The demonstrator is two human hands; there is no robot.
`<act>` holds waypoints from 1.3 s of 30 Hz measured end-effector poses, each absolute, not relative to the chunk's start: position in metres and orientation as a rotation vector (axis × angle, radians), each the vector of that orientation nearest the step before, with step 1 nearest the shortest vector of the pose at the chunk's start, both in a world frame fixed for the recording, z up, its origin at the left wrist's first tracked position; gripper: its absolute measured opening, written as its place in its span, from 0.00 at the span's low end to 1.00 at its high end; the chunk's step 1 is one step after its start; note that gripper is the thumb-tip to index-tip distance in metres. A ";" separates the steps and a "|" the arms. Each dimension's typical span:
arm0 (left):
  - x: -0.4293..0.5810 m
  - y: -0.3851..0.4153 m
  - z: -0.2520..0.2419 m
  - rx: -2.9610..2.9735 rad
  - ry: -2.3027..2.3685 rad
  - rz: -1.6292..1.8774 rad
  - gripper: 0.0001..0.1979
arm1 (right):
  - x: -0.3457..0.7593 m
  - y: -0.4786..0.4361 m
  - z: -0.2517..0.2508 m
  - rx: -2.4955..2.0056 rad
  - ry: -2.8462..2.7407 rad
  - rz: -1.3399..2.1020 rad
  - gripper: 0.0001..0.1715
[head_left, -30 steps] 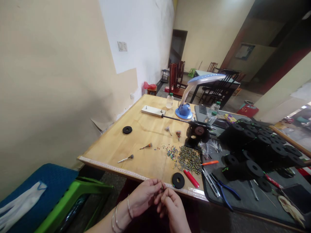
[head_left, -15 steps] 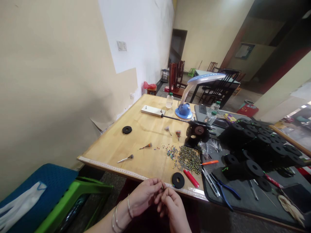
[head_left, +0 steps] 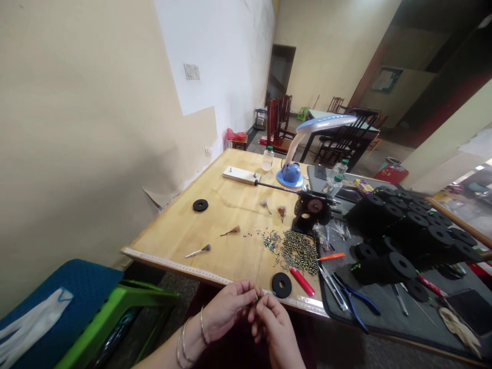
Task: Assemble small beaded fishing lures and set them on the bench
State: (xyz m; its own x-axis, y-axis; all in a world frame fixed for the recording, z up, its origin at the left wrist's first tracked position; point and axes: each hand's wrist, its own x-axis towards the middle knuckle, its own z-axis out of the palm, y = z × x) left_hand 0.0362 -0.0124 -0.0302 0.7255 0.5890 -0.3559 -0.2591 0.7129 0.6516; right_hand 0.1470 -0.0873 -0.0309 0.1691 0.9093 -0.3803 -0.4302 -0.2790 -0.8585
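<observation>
One tiny greenish piece [head_left: 257,297] at the front edge of the table [head_left: 172,225] in the head view, pinched between thumb and forefinger of the left hand [head_left: 232,310]. Just beside, fingers of the right hand [head_left: 274,323] curled inward, any grip too small to tell. Near the same edge, a black ring [head_left: 275,286] and a red stick [head_left: 302,282]; farther in, a heap of striped pieces [head_left: 300,251] by the left edge of a dark mat [head_left: 384,328].
</observation>
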 end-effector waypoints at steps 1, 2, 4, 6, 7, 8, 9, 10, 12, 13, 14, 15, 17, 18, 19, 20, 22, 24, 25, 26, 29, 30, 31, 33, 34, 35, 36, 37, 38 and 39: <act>0.036 -0.012 -0.030 0.612 0.588 0.497 0.15 | 0.147 -0.087 -0.031 -1.233 -0.543 1.425 0.19; 0.036 -0.012 -0.029 0.614 0.592 0.493 0.15 | 0.148 -0.088 -0.032 -1.226 -0.549 1.424 0.20; 0.036 -0.013 -0.029 0.616 0.601 0.486 0.15 | 0.149 -0.088 -0.032 -1.220 -0.564 1.416 0.22; 0.037 -0.013 -0.028 0.627 0.605 0.488 0.15 | 0.150 -0.088 -0.032 -1.221 -0.585 1.406 0.24; 0.037 -0.014 -0.028 0.639 0.604 0.489 0.14 | 0.150 -0.088 -0.032 -1.221 -0.596 1.402 0.25; 0.037 -0.014 -0.028 0.655 0.604 0.491 0.14 | 0.150 -0.088 -0.032 -1.220 -0.605 1.400 0.25; 0.037 -0.014 -0.028 0.674 0.607 0.494 0.14 | 0.151 -0.088 -0.032 -1.221 -0.614 1.401 0.26; 0.037 -0.015 -0.029 0.692 0.613 0.498 0.14 | 0.151 -0.087 -0.032 -1.225 -0.619 1.402 0.27; 0.037 -0.015 -0.030 0.737 0.635 0.515 0.15 | 0.151 -0.087 -0.033 -1.237 -0.618 1.408 0.28; 0.036 -0.015 -0.030 0.764 0.647 0.528 0.15 | 0.151 -0.087 -0.034 -1.245 -0.614 1.413 0.28; 0.036 -0.015 -0.030 0.793 0.657 0.543 0.15 | 0.151 -0.087 -0.035 -1.252 -0.609 1.418 0.28; 0.036 -0.015 -0.030 0.824 0.663 0.558 0.15 | 0.151 -0.087 -0.036 -1.256 -0.607 1.422 0.29; 0.035 -0.015 -0.028 0.878 0.657 0.587 0.15 | 0.151 -0.087 -0.038 -1.256 -0.608 1.429 0.29; 0.034 -0.015 -0.027 0.901 0.646 0.600 0.14 | 0.151 -0.087 -0.038 -1.255 -0.611 1.431 0.29; 0.033 -0.014 -0.026 0.927 0.632 0.615 0.14 | 0.151 -0.087 -0.039 -1.253 -0.613 1.431 0.29; 0.033 -0.014 -0.024 0.955 0.619 0.631 0.14 | 0.151 -0.087 -0.039 -1.251 -0.614 1.432 0.29; 0.032 -0.013 -0.022 1.011 0.603 0.661 0.13 | 0.152 -0.086 -0.038 -1.249 -0.620 1.440 0.29; 0.030 -0.012 -0.022 1.048 0.616 0.681 0.13 | 0.152 -0.085 -0.036 -1.253 -0.628 1.450 0.29; 0.030 -0.011 -0.022 1.061 0.632 0.688 0.13 | 0.153 -0.085 -0.036 -1.261 -0.635 1.453 0.29; 0.029 -0.011 -0.023 1.076 0.649 0.694 0.13 | 0.153 -0.085 -0.036 -1.272 -0.644 1.457 0.28; 0.028 -0.010 -0.024 1.119 0.720 0.685 0.15 | 0.154 -0.085 -0.036 -1.318 -0.694 1.456 0.27; 0.027 -0.009 -0.024 1.119 0.741 0.676 0.15 | 0.154 -0.085 -0.036 -1.330 -0.720 1.446 0.25; 0.026 -0.008 -0.023 1.104 0.756 0.669 0.16 | 0.154 -0.084 -0.036 -1.341 -0.758 1.423 0.24; 0.024 -0.007 -0.020 1.043 0.756 0.660 0.17 | 0.154 -0.083 -0.032 -1.359 -0.885 1.341 0.20; 0.023 -0.006 -0.018 1.006 0.742 0.661 0.18 | 0.154 -0.083 -0.029 -1.368 -0.970 1.283 0.18; 0.021 -0.006 -0.015 0.968 0.726 0.662 0.18 | 0.154 -0.082 -0.026 -1.377 -1.063 1.224 0.16; 0.020 -0.006 -0.012 0.930 0.711 0.662 0.18 | 0.153 -0.081 -0.022 -1.386 -1.155 1.168 0.14; 0.018 -0.006 -0.008 0.891 0.695 0.663 0.18 | 0.152 -0.080 -0.019 -1.391 -1.242 1.119 0.13; 0.016 -0.006 -0.005 0.848 0.678 0.669 0.18 | 0.151 -0.080 -0.016 -1.394 -1.319 1.073 0.13; 0.014 -0.005 -0.001 0.800 0.659 0.677 0.17 | 0.149 -0.079 -0.013 -1.397 -1.385 1.029 0.12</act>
State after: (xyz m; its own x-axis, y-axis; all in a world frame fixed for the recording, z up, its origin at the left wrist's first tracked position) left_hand 0.0137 -0.0055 -0.0009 0.6074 0.7489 -0.2651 -0.2852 0.5170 0.8071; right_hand 0.1495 -0.0787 -0.0134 0.0313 0.9991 0.0291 0.2607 0.0200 -0.9652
